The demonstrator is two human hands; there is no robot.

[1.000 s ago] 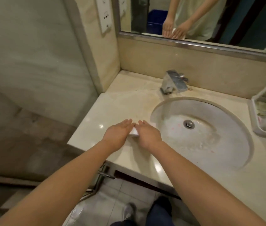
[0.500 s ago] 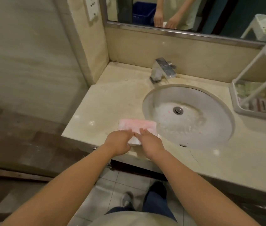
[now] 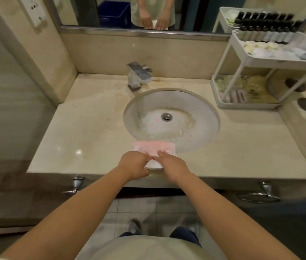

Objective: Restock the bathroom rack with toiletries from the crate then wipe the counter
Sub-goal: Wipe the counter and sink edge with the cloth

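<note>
**Both hands on cloth at counter front**

Pink-and-white cloth lies folded on the counter, at 6 o'clock from the sink, its far edge at the basin rim. Left hand curls round the cloth's near edge. Right hand rests flat on it, fingers straight. Stocked rack stands at the sink's 2 o'clock.

Two hands, one cloth, one sink, one faucet, one rack.
</note>
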